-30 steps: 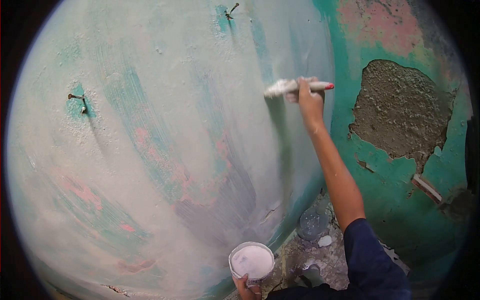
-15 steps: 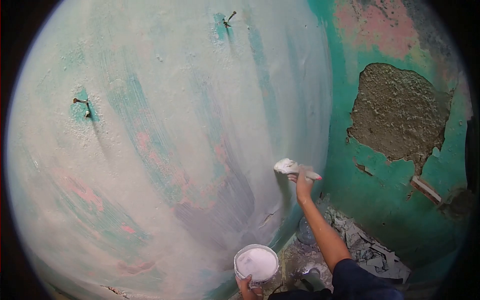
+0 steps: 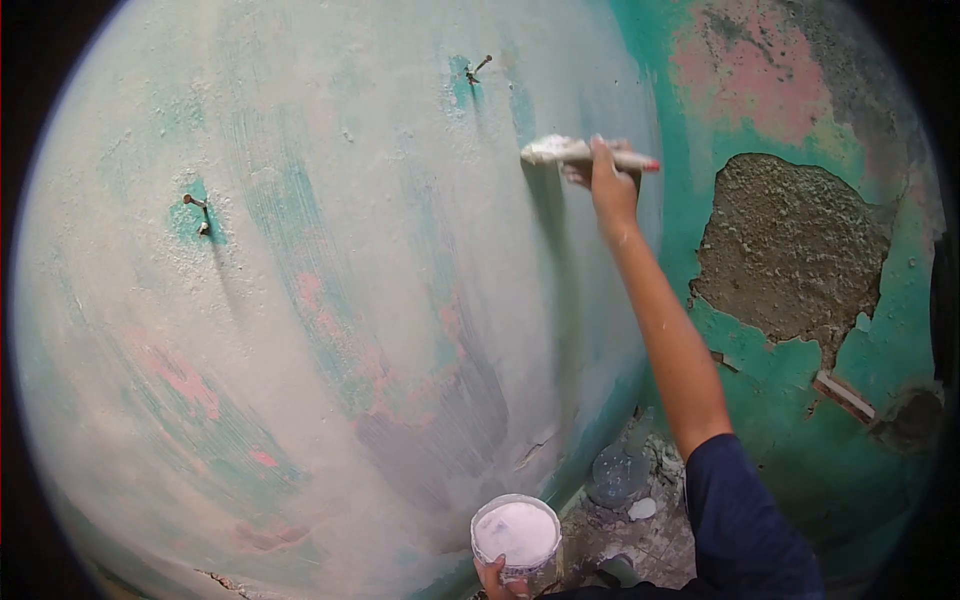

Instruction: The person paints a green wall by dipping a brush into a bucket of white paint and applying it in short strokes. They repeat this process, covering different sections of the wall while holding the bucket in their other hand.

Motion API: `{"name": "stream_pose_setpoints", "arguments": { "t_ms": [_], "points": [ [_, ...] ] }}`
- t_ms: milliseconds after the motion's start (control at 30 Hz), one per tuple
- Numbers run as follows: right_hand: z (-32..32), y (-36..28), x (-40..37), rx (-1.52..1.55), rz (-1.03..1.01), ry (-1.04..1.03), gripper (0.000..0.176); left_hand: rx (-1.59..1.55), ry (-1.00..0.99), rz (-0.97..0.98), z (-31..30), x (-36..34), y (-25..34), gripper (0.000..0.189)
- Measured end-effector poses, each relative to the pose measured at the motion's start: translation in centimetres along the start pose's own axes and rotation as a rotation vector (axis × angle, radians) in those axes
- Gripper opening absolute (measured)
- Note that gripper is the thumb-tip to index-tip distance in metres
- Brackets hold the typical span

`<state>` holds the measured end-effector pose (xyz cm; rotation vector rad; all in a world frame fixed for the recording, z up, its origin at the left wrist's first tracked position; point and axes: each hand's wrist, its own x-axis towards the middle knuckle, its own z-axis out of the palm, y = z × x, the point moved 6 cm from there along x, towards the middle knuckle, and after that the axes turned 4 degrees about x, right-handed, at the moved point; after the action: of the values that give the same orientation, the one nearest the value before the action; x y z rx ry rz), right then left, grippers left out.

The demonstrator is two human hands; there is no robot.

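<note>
My right hand [image 3: 610, 185] grips a paintbrush [image 3: 560, 150] by its pale handle, whose end is red. White paint coats the bristles, which are at the wall [image 3: 400, 250], high up and right of a nail. Low in the view, my left hand [image 3: 497, 578] holds a bucket [image 3: 517, 533] by its near side, thumb at the rim. White paint fills much of the bucket. The wall is streaked with whitish paint over green, pink and grey patches.
Two rusty nails, an upper nail [image 3: 479, 69] and a left nail [image 3: 198, 214], stick out of the wall. The green side wall [image 3: 780, 430] has a rough bare patch [image 3: 795, 245]. A round lidded container [image 3: 615, 475] and debris lie on the floor.
My right hand has moved far up along the wall with the paintbrush. My left hand still holds the bucket in nearly the same place. The view has shifted slightly.
</note>
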<state>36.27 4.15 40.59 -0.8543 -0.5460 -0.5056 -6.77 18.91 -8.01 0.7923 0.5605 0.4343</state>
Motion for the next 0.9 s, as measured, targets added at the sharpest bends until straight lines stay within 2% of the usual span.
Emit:
{"name": "stream_pose_setpoints", "arguments": {
  "t_ms": [33,67,100,200,233,300,400,467,533,600,700,833,900],
  "points": [
    [-0.7,1.3,-1.0,0.038,-0.029,0.012,0.023,-0.002,0.0,0.002,0.9,-0.6,0.8,0.059],
    [-1.9,2.2,-3.4,-0.064,-0.042,0.068,0.027,-0.004,0.084,-0.022,1.6,-1.6,1.6,0.059],
    [-3.4,4.1,-5.8,-0.07,0.012,0.121,0.024,-0.008,0.167,-0.049,2.0,-2.0,1.9,0.059],
    [-8.4,10.0,-13.2,-0.001,0.152,0.232,0.022,0.029,0.17,0.032,2.7,-1.7,2.4,0.053],
    [-9.9,11.2,-15.3,-0.104,0.167,0.304,0.024,0.03,0.175,0.021,3.6,-1.9,3.0,0.053],
    [-13.1,15.0,-18.6,-0.021,0.347,0.232,0.031,-0.106,-0.032,0.128,7.1,-1.6,5.2,0.064],
    [-15.2,14.3,-20.6,-0.117,0.416,0.188,0.024,-0.065,-0.081,0.157,9.8,-1.1,6.3,0.065],
    [-16.4,14.3,-20.9,-0.308,0.481,0.048,0.02,-0.092,-0.087,0.143,11.7,-0.8,6.6,0.065],
    [-16.2,11.2,-20.8,-0.257,0.483,0.051,0.019,-0.126,-0.087,0.124,13.9,-0.1,6.6,0.066],
    [-16.2,8.1,-20.8,-0.218,0.501,0.048,0.018,-0.03,-0.116,0.141,16.0,0.7,6.4,0.067],
    [-16.8,4.7,-20.2,-0.108,0.46,0.019,0.014,0.012,-0.134,0.157,19.7,1.8,5.8,0.067],
    [-19.7,3.3,-19.5,-0.275,0.452,-0.049,0.009,-0.086,-0.142,0.152,24.2,2.6,4.6,0.068],
    [-20.1,2.7,-18.7,-0.395,0.275,-0.217,0.01,-0.09,-0.136,0.138,26.5,2.9,3.8,0.07]
  ]
}}
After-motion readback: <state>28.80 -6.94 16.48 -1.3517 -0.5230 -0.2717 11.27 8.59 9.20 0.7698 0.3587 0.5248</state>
